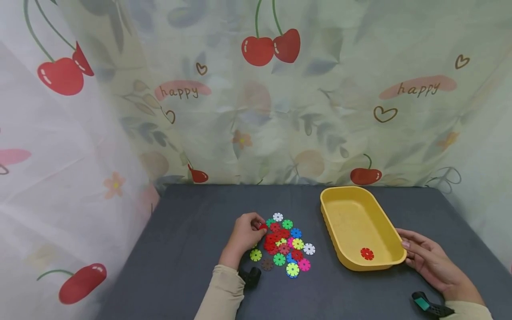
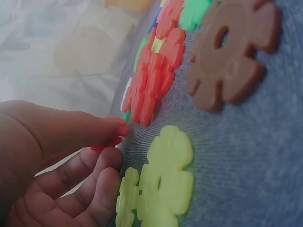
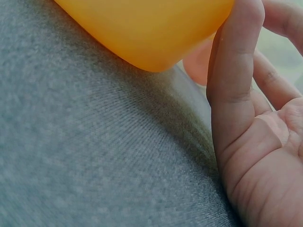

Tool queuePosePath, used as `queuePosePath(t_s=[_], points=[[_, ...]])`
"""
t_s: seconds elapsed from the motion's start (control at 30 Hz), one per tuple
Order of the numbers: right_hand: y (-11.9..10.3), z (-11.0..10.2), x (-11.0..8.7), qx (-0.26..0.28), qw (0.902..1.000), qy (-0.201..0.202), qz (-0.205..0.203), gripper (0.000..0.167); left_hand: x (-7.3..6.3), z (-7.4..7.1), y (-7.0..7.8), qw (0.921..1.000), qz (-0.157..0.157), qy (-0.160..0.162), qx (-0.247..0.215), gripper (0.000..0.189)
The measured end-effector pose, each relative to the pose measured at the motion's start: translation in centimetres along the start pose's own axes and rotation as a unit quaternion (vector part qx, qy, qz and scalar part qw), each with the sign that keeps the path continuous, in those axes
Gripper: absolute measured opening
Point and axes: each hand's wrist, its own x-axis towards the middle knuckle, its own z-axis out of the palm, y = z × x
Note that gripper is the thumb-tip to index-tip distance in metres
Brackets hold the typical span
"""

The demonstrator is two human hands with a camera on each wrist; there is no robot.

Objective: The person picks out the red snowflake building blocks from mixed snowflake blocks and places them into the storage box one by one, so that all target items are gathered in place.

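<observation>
My left hand (image 1: 245, 233) is at the left side of a pile of colourful flower-shaped plastic discs. Thumb and fingers pinch a red disc (image 2: 122, 127), mostly covered by them in the left wrist view. Several red discs (image 2: 150, 87) lie stacked just beyond, with a yellow-green disc (image 2: 168, 179) close to the fingertips. At the right, my right hand (image 1: 434, 262) touches the outer side of a yellow tray (image 1: 331, 231) near its front right corner, its fingers fairly straight. Inside the tray lies one red disc (image 1: 367, 254).
Around the pile are a brown disc (image 1: 267, 265), a white disc (image 1: 309, 249) and a pink disc (image 1: 304, 265), flat on the dark grey cloth (image 1: 192, 231). A patterned curtain (image 1: 224, 120) closes off the table's back edge.
</observation>
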Motion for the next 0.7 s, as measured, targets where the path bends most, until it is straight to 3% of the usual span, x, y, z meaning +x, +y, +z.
queuePosePath(t_s=[0.3,0.7], points=[[0.0,-0.4,-0.4,0.004,0.9999,0.013,0.009,0.045,0.1,0.5,0.3,0.9998,0.02,0.0,-0.008,0.01],[0.2,-0.2,-0.2,-0.003,0.9999,0.011,0.008,0.044,-0.4,0.9,1.1,0.9965,0.023,-0.023,-0.077,0.019]])
